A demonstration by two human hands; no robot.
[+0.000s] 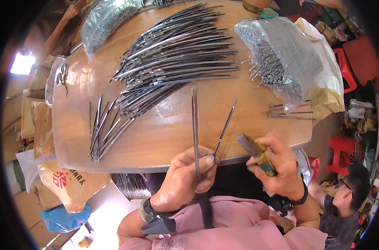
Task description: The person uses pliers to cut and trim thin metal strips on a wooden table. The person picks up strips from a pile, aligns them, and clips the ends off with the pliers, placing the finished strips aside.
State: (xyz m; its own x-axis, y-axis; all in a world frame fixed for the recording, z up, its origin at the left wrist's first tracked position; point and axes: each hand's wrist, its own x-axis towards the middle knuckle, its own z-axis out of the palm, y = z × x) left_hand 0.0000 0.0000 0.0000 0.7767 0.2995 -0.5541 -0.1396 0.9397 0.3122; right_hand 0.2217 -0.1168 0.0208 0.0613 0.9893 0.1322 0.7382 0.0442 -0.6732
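Note:
My left hand (182, 174) is closed at the table's near edge, pinching a long, thin metal strip (194, 125) that stands upward. From the same fingers a slimmer dark rod (226, 127) slants up to the right, with a small bright spot near its lower part. To the right, my right hand (284, 168) grips pliers (248, 144) with yellow and green handles. Their jaws point up and left, apart from the rod. Beyond my hands lies a large pile of dark metal strips (168, 66), many with small shiny fittings at one end.
A smaller bunch of strips (101, 133) lies left on the wooden table (156, 143). Scissors (62, 79) rest at its left edge. Clear bags of metal pieces (108, 25) and thin pins (277, 58) stand at the back. Several loose pins (290, 111) lie right. A person (343, 204) sits lower right.

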